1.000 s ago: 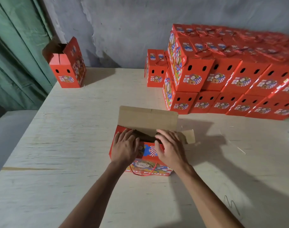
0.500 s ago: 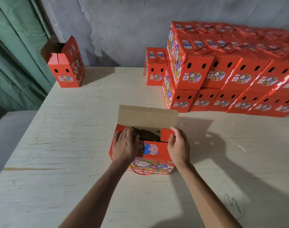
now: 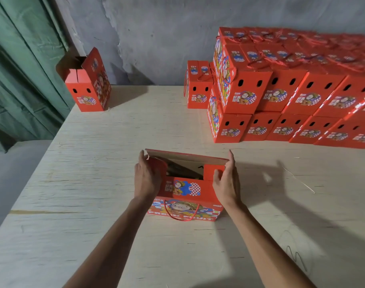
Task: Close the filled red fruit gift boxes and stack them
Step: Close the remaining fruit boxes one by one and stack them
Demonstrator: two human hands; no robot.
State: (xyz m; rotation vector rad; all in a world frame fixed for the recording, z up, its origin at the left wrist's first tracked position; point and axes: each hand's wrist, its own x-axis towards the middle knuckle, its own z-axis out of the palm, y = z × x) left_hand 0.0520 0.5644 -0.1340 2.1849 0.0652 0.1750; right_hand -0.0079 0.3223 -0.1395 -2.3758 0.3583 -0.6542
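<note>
A red fruit gift box (image 3: 185,192) stands on the plywood table (image 3: 94,163) in front of me, top partly open and dark contents showing inside. Its brown-lined far flap (image 3: 185,157) leans forward over the opening. My left hand (image 3: 145,179) lies against the box's left end, straight fingers reaching up to the flap's left corner. At the right end, my right hand (image 3: 226,181) has its thumb on the small red side flap and its fingertips at the far flap's right corner. A red cord handle hangs down the near face.
A two-layer stack of closed red boxes (image 3: 281,92) fills the back right of the table, with one closed box (image 3: 198,86) beside it. An open-topped red box (image 3: 88,84) stands at the back left corner. Green curtain on the left, grey wall behind.
The far flap was upright and now tips forward over the opening. Both hands moved from the top of the box outward to its ends and up to the flap's corners.
</note>
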